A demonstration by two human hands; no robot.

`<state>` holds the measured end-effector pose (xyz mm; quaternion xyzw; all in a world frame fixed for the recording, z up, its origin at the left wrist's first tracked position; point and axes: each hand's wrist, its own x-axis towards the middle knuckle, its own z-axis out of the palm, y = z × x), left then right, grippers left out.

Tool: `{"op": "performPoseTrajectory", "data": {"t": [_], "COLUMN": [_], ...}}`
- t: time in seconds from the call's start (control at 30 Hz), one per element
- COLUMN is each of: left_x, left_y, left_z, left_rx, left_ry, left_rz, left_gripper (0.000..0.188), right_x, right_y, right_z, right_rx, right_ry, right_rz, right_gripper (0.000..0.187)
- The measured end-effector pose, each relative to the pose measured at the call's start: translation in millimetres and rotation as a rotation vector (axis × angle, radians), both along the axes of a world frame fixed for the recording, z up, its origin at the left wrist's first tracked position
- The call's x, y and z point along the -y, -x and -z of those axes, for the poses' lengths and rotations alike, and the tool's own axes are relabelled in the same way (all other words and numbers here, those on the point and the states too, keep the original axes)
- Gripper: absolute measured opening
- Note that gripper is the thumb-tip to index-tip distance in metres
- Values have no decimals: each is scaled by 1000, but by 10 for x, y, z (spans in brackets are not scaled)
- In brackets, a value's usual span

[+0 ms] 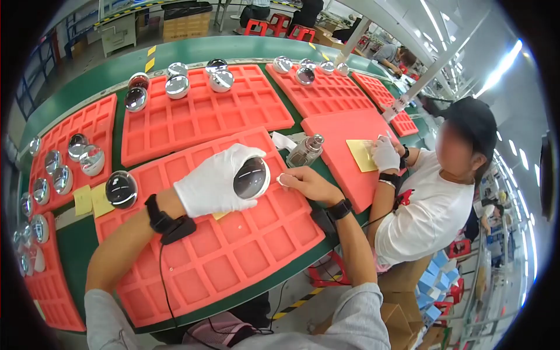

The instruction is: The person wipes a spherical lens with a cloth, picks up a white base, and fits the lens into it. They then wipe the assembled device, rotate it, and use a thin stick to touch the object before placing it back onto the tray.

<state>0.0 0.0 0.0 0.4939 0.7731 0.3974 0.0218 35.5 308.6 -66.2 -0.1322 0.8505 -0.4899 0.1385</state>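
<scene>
Gloved left hand (213,185) cups glossy ball (251,178) near pink tray (201,255) right edge; bare right hand (315,185) pinches white wad (282,180) just right of ball.

A long green workbench (239,49) curves across the room, its edges bent by the lens, with grey floor (71,71) beyond it. At the far side stand red stools (280,23), a pale metal cabinet (119,38) and a large cardboard box (186,27) with black plastic over its top; blue shelving (24,96) lines the left. A white post (417,87) rises at the right, where a bright tube light (500,68) glares overhead and more lamps run in rows. Yellow-and-black tape (297,303) marks the floor below, near light blue boxes (436,277)
</scene>
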Motion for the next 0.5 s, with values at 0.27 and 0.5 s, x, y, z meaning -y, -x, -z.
{"op": "performPoseTrajectory", "data": {"t": [0.27,0.5], "left_x": [1114,1608], "left_y": [-725,-694], "left_z": [-71,230], "left_rx": [77,-28], "left_ry": [287,280], "left_rz": [55,73], "left_gripper": [48,48], "right_x": [445,1810], "right_y": [7,-105], "right_z": [-452,-1032], "right_rx": [111,-220], "right_ry": [-323,-257], "right_rz": [-205,-402], "right_gripper": [37,38]}}
